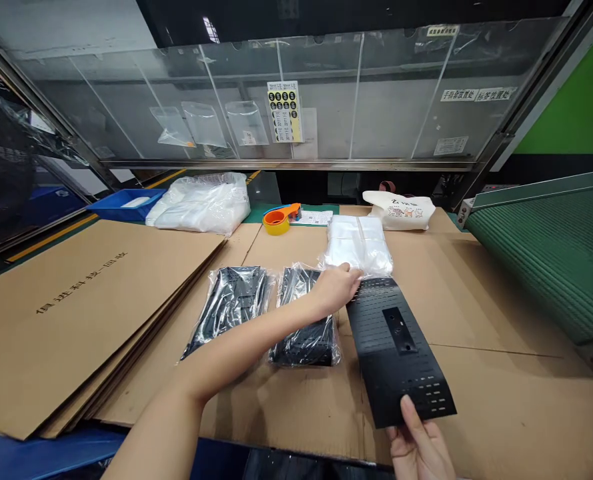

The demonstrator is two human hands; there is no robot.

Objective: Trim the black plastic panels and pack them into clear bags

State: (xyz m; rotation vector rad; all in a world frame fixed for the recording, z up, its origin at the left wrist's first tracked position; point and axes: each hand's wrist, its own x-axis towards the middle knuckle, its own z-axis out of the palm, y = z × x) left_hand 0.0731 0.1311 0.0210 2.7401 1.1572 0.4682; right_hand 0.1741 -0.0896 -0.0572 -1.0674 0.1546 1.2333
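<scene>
Our right hand [419,447] pinches the near edge of one black slotted panel [393,347], and our open left hand [333,288] rests on one clear plastic bundle [359,245] just beyond it. Our left forearm crosses two bagged black parts [231,310]. Farther off, at upper centre, sit one orange tape dispenser [281,219] and one white tote bag [400,210].

Two black ribbed plastic panels sealed in clear bags [231,310] lie near one bare black slotted panel [396,350]. There is one stack of clear plastic bags [359,243], one blue plastic tray [126,203], one orange tape dispenser [281,219], and one white canvas tote bag [401,213].
</scene>
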